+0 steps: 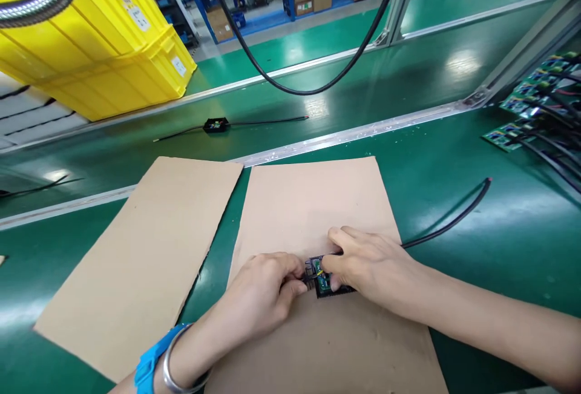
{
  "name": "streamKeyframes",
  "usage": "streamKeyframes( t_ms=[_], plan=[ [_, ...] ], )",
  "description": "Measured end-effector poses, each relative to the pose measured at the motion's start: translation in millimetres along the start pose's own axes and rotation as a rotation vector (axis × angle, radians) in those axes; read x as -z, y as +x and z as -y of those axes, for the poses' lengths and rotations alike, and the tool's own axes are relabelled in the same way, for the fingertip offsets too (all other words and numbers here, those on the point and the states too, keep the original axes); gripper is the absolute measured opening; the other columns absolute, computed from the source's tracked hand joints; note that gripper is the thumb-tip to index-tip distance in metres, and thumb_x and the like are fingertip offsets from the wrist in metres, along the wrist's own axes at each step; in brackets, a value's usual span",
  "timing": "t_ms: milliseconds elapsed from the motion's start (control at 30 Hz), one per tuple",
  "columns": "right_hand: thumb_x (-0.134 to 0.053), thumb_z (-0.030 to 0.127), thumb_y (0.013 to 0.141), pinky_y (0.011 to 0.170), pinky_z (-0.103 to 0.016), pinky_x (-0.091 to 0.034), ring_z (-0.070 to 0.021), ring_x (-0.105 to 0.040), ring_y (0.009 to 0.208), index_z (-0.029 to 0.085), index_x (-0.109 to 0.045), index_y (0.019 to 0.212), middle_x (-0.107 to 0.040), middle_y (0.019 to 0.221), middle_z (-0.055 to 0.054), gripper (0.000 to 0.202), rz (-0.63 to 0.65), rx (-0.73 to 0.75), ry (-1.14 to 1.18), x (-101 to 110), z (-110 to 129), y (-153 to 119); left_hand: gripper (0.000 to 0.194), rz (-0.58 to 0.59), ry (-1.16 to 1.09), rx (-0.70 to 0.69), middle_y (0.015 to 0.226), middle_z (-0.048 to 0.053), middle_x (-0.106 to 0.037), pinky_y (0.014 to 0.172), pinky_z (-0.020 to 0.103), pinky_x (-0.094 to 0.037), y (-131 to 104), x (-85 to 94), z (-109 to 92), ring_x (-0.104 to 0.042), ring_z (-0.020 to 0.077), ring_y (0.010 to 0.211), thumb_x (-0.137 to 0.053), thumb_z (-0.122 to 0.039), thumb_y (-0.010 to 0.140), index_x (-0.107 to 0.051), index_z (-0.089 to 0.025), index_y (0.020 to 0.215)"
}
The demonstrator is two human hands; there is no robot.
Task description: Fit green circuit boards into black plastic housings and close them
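Note:
A small black case with a green circuit board (323, 284) inside lies on a cardboard sheet (313, 200). At the case's left end, my left hand (271, 285) pinches the dark wires, fingers pressed together. My right hand (363, 261) rests over the right part of the case, thumb and fingers closed around its edges, and covers much of it. From under my right hand a thick black cable (447, 227) runs out to the right and curves upward. Part of the board and a yellow wire show between my hands.
Another cardboard sheet (145, 255) lies at the left. Beyond a metal rail (318, 141) sits a black module with wires (216, 125). Yellow bins (113, 49) stand at the upper left, wired circuit boards (521, 128) at the right. A black cable (299, 91) hangs in front.

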State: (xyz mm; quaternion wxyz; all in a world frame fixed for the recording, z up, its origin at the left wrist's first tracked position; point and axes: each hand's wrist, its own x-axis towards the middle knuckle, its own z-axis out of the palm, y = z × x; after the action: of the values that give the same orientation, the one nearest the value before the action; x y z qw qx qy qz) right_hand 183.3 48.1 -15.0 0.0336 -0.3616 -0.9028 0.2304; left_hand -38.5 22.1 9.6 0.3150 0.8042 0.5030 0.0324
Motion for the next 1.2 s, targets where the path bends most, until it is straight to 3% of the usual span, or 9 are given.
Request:
streamKeyframes(
  t_ms=[167, 267, 333, 567, 700, 833, 967, 1100, 1200],
  plan=[
    [-0.060, 0.015, 0.087, 0.052, -0.028, -0.019, -0.0152, -0.045, 0.072, 0.022, -0.062, 0.075, -0.046, 0.080, -0.002, 0.014, -0.022, -0.006, 0.030, 0, 1, 0, 0.017, -0.266, 0.217, -0.147, 0.068, 0.000, -0.058, 0.053, 0.028, -0.043, -4, -19.8, -8, -0.054, 0.0160, 0.058, -0.044, -0.011, 0.088, -0.056, -0.019, 0.078],
    [-0.059, 0.015, 0.088, 0.054, -0.029, -0.020, -0.0154, -0.044, 0.071, 0.022, -0.062, 0.076, -0.047, 0.080, -0.001, 0.014, -0.053, 0.009, 0.027, 1, 3, 0, 0.021, -0.343, 0.444, -0.236, 0.064, 0.000, -0.054, 0.047, 0.029, -0.042, -6, -28.9, -10, -0.051, 0.0171, 0.053, -0.041, -0.003, 0.085, -0.056, -0.017, 0.081],
    [-0.060, 0.015, 0.088, 0.055, -0.029, -0.021, -0.0160, -0.044, 0.072, 0.023, -0.062, 0.076, -0.048, 0.081, -0.002, 0.014, -0.072, 0.012, 0.014, 1, 4, 0, 0.022, -0.335, 0.588, -0.268, 0.066, 0.001, -0.055, 0.047, 0.030, -0.045, -6, -32.7, -13, -0.053, 0.0186, 0.055, -0.041, 0.001, 0.082, -0.056, -0.016, 0.084],
    [-0.062, 0.014, 0.085, 0.063, -0.031, -0.031, -0.0211, -0.049, 0.081, 0.023, -0.060, 0.078, -0.053, 0.081, -0.003, 0.011, -0.138, 0.055, -0.099, -5, 4, 1, 0.024, -0.096, 0.886, -0.228, 0.076, 0.005, -0.060, 0.052, 0.028, -0.050, -4, -38.8, -23, -0.054, 0.0182, 0.061, -0.050, 0.002, 0.068, -0.053, -0.015, 0.085],
    [-0.069, 0.019, 0.079, 0.071, -0.033, -0.040, -0.0222, -0.055, 0.087, 0.018, -0.059, 0.092, -0.062, 0.090, -0.005, 0.016, -0.088, 0.060, -0.076, 8, 7, 10, 0.024, -0.113, 0.814, -0.176, 0.076, 0.003, -0.060, 0.057, 0.028, -0.051, -4, -33.3, -20, -0.055, 0.0172, 0.062, -0.047, 0.004, 0.072, -0.053, -0.017, 0.083],
    [-0.069, 0.032, 0.080, 0.071, -0.031, -0.045, -0.0230, -0.062, 0.085, 0.014, -0.062, 0.091, -0.068, 0.085, -0.008, 0.022, 0.110, -0.027, -0.072, 25, 18, 33, 0.028, -0.194, 0.670, -0.207, 0.078, 0.004, -0.060, 0.057, 0.029, -0.050, -6, -33.9, -8, -0.056, 0.0192, 0.065, -0.042, 0.006, 0.076, -0.055, -0.017, 0.086],
    [-0.073, 0.028, 0.074, 0.063, -0.033, -0.045, -0.0259, -0.066, 0.080, 0.016, -0.066, 0.085, -0.070, 0.083, -0.008, 0.018, 0.278, -0.076, -0.166, 29, 31, 61, 0.022, -0.271, 0.592, -0.283, 0.077, 0.003, -0.059, 0.060, 0.031, -0.050, -7, -39.9, 8, -0.055, 0.0194, 0.067, -0.043, -0.002, 0.088, -0.057, -0.017, 0.085],
    [-0.080, 0.033, 0.067, 0.062, -0.032, -0.045, -0.0257, -0.066, 0.076, 0.017, -0.067, 0.077, -0.070, 0.076, -0.007, 0.024, 0.308, -0.105, -0.185, 34, 31, 65, 0.015, -0.280, 0.524, -0.304, 0.083, 0.004, -0.061, 0.065, 0.033, -0.051, -7, -33.8, 10, -0.057, 0.0195, 0.072, -0.047, -0.010, 0.092, -0.060, -0.017, 0.093],
    [-0.074, 0.043, 0.077, 0.072, -0.032, -0.045, -0.0237, -0.065, 0.086, 0.017, -0.065, 0.087, -0.070, 0.085, -0.007, 0.029, 0.203, -0.057, -0.145, 39, 19, 39, 0.013, -0.290, 0.423, -0.294, 0.088, 0.007, -0.062, 0.073, 0.036, -0.052, -8, -24.1, -1, -0.059, 0.0211, 0.081, -0.048, -0.014, 0.092, -0.060, -0.016, 0.095]
  ],
)
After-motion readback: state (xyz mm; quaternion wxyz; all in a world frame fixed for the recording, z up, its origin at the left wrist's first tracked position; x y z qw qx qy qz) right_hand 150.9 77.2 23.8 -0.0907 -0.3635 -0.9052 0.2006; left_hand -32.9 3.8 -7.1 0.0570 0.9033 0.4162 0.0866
